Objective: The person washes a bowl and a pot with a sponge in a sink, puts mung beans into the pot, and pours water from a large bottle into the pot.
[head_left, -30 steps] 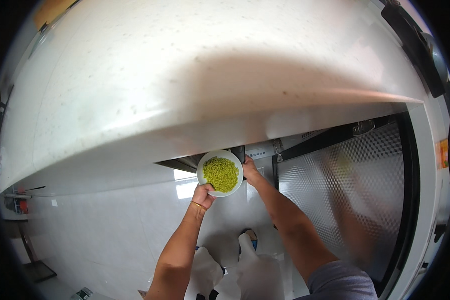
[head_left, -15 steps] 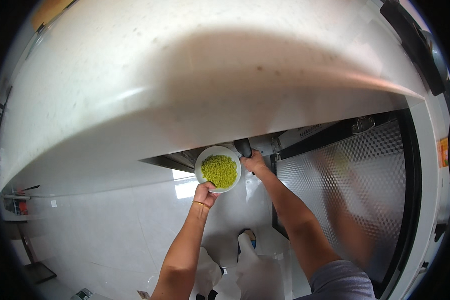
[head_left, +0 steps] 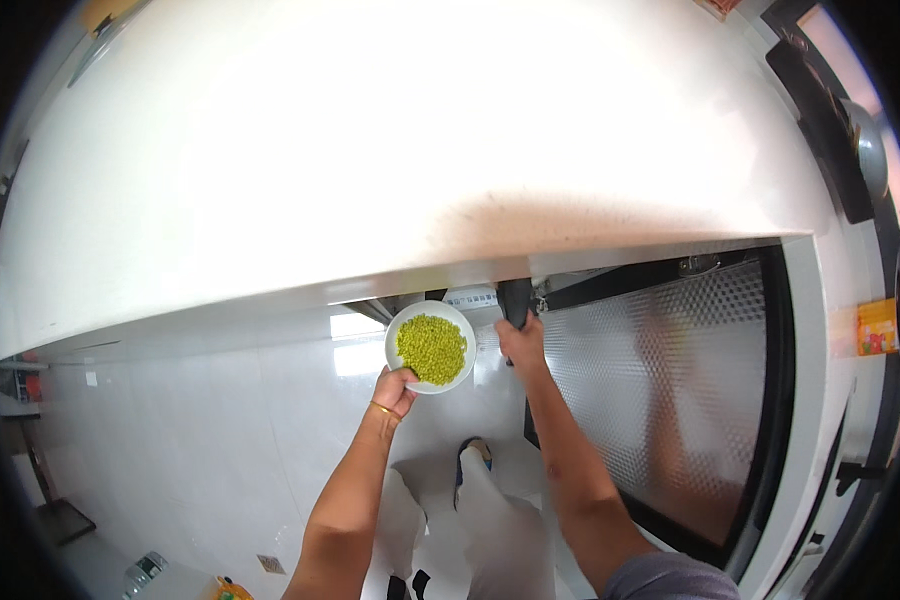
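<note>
We look down past the edge of a broad white worktop (head_left: 370, 180) that fills the upper view. Our left hand (head_left: 395, 388) holds a small round white bowl (head_left: 430, 347) filled with chopped yellow-green pieces (head_left: 431, 348); its fingers are clamped on the bowl's near rim, and a thin gold bangle (head_left: 384, 410) circles the wrist. The bowl sits just below the worktop's front edge, above the pale tiled floor (head_left: 220, 420). Just beside the bowl, our right hand (head_left: 520, 340) closes its fingers around a dark vertical handle (head_left: 515, 298) under the worktop edge. To the right of that hand stands a black-framed door with a textured, dimpled glass panel (head_left: 670, 390). Between our forearms, one foot in a dark-trimmed sandal (head_left: 470, 462) rests on the floor.
</note>
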{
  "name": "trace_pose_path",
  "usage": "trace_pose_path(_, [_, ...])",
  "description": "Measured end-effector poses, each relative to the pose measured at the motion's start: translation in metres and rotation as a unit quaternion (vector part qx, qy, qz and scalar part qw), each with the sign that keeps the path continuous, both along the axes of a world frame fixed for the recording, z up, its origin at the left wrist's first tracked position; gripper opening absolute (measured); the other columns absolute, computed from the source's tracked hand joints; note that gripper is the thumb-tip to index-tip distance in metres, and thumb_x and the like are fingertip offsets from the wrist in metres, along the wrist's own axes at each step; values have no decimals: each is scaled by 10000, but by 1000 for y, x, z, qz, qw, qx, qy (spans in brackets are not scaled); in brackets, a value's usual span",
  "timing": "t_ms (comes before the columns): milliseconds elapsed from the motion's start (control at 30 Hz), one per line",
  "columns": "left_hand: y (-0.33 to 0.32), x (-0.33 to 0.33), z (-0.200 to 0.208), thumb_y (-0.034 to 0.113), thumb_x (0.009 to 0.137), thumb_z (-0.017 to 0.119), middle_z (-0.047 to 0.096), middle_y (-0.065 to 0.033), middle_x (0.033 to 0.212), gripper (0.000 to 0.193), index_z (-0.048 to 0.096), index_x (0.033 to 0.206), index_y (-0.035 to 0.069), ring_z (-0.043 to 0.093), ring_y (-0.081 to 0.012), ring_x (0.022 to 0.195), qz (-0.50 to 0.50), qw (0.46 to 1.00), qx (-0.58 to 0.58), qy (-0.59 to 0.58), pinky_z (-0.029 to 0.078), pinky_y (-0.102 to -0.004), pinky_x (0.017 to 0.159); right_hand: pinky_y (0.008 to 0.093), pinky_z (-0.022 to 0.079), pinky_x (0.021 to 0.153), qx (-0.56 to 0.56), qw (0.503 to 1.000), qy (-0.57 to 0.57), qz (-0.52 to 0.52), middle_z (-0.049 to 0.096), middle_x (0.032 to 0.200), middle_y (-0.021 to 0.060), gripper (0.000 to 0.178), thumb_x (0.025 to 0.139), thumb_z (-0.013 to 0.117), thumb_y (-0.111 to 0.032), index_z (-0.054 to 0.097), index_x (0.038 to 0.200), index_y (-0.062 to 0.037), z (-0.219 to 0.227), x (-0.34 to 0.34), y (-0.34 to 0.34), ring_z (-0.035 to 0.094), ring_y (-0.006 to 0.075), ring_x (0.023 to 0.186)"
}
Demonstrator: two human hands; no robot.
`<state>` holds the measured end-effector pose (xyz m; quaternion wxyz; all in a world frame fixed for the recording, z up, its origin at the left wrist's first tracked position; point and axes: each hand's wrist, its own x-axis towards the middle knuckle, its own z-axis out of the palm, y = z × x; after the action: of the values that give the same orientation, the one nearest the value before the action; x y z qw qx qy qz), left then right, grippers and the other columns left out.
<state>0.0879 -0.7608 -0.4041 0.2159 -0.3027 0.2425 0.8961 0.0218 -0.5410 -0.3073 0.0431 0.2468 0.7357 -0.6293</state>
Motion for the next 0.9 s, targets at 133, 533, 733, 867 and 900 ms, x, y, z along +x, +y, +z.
trace_pose_path(133, [-37, 63, 47, -126, 653, 461, 591, -152, 1066, 559, 493, 1204, -38, 617, -278, 881, -7, 1000, -14, -27, 528, -360, 652, 273, 384, 421, 69, 997, -22, 7, 507, 585, -17, 139, 732, 641, -87, 574, 851, -63, 27, 108, 3, 485, 90, 473])
trace_pose_path(533, [-131, 221, 173, -134, 622, 465, 585, -141, 1178, 636, 493, 1246, -12, 583, -332, 1086, 49, 996, -23, -65, 515, -444, 899, 300, 488, 695, 107, 955, -214, 172, 633, 810, 33, 295, 711, 707, -104, 632, 968, 20, 301, 330, 20, 591, 115, 752])
trace_pose_path(733, [-141, 241, 232, -151, 624, 472, 599, -144, 1170, 622, 517, 1227, -5, 594, -333, 1082, 49, 996, -4, -75, 529, -444, 893, 272, 451, 571, 170, 982, -40, 78, 578, 708, 8, 214, 739, 664, -56, 623, 941, 0, 410, 235, 28, 544, 90, 640])
trace_pose_path(867, [-146, 250, 252, -156, 629, 489, 602, -140, 1172, 610, 528, 1217, 1, 602, -328, 1073, 62, 995, -1, -72, 537, -439, 883, 236, 337, 419, 106, 994, -32, 21, 481, 601, -24, 118, 765, 631, -55, 551, 852, -51, 455, 146, 24, 432, 60, 470])
trace_pose_path(900, [-131, 238, 237, -155, 631, 493, 602, -140, 1174, 605, 530, 1215, 1, 601, -327, 1076, 68, 996, 18, -47, 536, -439, 885, 237, 306, 392, 111, 993, 14, 30, 459, 573, -31, 102, 770, 618, -48, 534, 826, -64, 461, 126, 28, 400, 59, 434])
